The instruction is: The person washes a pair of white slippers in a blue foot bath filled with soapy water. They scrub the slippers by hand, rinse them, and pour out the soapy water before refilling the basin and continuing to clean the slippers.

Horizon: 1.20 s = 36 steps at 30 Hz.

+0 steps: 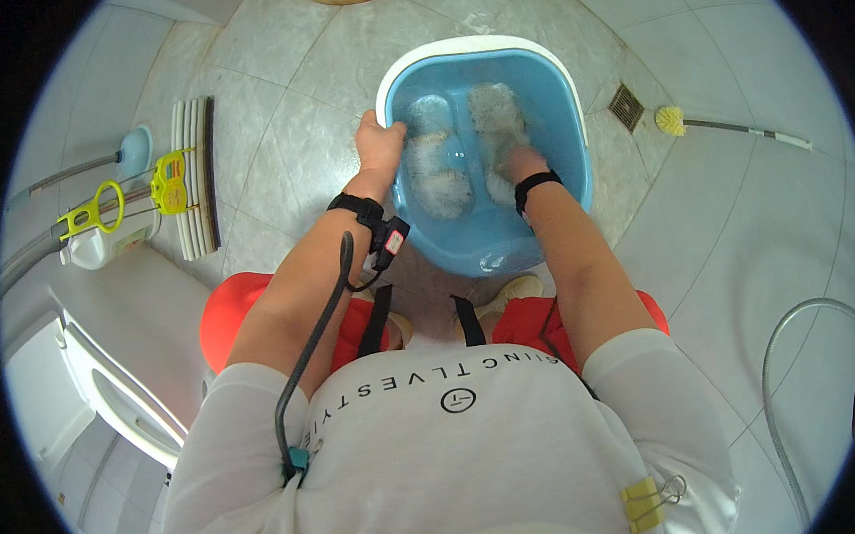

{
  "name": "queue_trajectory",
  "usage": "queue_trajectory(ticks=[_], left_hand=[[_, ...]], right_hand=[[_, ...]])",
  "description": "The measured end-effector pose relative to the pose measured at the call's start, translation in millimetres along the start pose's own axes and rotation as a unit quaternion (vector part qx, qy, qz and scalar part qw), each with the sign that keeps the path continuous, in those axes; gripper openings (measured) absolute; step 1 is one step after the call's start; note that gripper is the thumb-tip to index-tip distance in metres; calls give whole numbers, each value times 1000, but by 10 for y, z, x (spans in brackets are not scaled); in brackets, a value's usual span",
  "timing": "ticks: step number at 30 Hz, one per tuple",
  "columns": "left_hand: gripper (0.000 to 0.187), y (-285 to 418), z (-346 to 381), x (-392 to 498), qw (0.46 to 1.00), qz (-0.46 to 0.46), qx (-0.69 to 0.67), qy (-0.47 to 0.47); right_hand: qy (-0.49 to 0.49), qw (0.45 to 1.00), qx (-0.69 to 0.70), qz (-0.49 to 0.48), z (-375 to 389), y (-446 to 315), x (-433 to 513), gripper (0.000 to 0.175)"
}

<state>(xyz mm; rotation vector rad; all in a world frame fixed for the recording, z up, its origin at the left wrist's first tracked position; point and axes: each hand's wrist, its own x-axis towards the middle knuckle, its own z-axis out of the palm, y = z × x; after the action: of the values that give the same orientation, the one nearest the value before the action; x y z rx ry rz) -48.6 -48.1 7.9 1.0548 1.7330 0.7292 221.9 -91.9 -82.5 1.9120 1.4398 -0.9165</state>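
A blue plastic basin (497,240) with a white rim stands on the floor before me, its bottom moulded into two raised foot-shaped areas. Whitish suds (442,192) cover much of those areas. At the basin's left side, my left hand (381,147) grips the edge, thumb over the rim. My right hand (526,163) reaches down inside, over the right foot-shaped area. Its fingers are blurred among foam and a greyish patch, so whether it holds something is unclear. Black straps circle both wrists; the left one carries a small device (390,241) with a cable.
A sponge mop (195,178) with a yellow-green clamp, a plunger (135,153) and a white jug (105,243) stand left, near a toilet (121,398). To the right are a floor drain (626,108), a yellow-headed brush (671,121) and a metal hose (771,389).
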Motion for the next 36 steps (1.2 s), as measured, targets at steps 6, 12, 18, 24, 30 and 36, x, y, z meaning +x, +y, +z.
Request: queue_trajectory(ticks=[6, 12, 18, 24, 30, 36], left_hand=[[26, 2, -11, -17, 1000, 5, -3, -8], [26, 41, 1, -24, 1000, -5, 9, -15], [28, 46, -8, 0, 1000, 10, 15, -13], [27, 34, -3, -7, 1000, 23, 18, -7], [26, -3, 37, -3, 1000, 12, 6, 2], [25, -34, 63, -5, 1000, 11, 22, 17]], right_hand=[[-40, 998, -37, -30, -69, -236, -587, 33], [-94, 989, -80, -78, -52, -315, -548, 31], [-203, 959, -39, -196, -255, -815, -405, 31], [-129, 930, -131, -320, 61, -1171, -687, 39], [-76, 927, -271, -249, 152, -1149, -713, 33], [-131, 907, -307, -258, 100, -1214, -812, 31]])
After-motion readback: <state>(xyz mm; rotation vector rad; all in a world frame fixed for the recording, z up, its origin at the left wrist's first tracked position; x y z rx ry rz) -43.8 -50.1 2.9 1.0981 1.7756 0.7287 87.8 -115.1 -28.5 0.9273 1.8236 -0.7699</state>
